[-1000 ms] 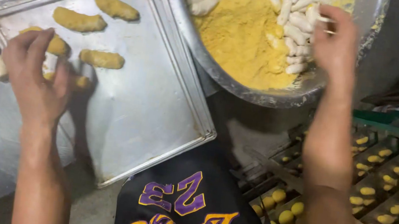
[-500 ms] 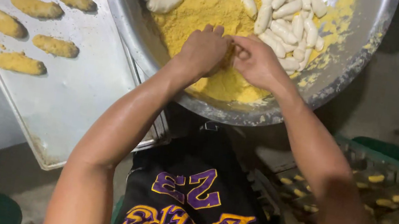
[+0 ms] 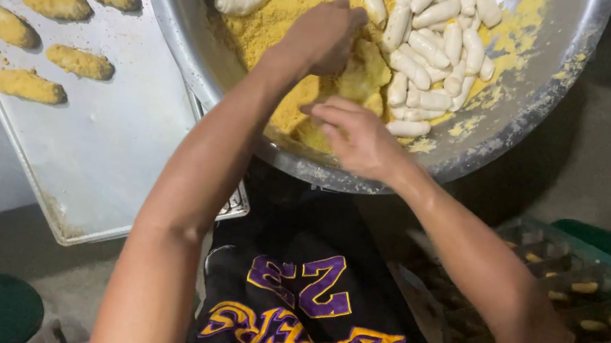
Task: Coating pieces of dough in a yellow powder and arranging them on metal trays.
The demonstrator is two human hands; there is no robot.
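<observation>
- The left hand [image 3: 323, 37] is curled, knuckles up, in the yellow crumbs [image 3: 283, 21]. Its fingertips are tucked under, so I cannot tell whether it holds anything.
- The right hand [image 3: 358, 135] lies lower in the bowl [image 3: 181, 35], near the rim closest to the body. Its fingers [image 3: 338, 111] are half-closed and point left; what they pinch, if anything, is hidden.
- Between the two hands sits a crumb-coated piece [image 3: 363, 76]. It lies just right of and below the left knuckles and just above the right fingertips, touching or almost touching both. Its long axis seems to run up and down the view. Neither hand is clearly nearer.
- White uncoated pieces [image 3: 424, 65] are heaped along the far and right sides of the bowl, up and to the right of both hands. They overlap, so only a rough count is possible: well over twenty.
- Left of the bowl is a metal tray [image 3: 116, 161], its corner tucked under the bowl's rim. Five coated pieces [image 3: 51, 0] lie on its far part, apart from one another, long axes roughly crosswise.
- A crate [image 3: 605, 309] with more yellow pieces sits low on the right, too dim to count.
</observation>
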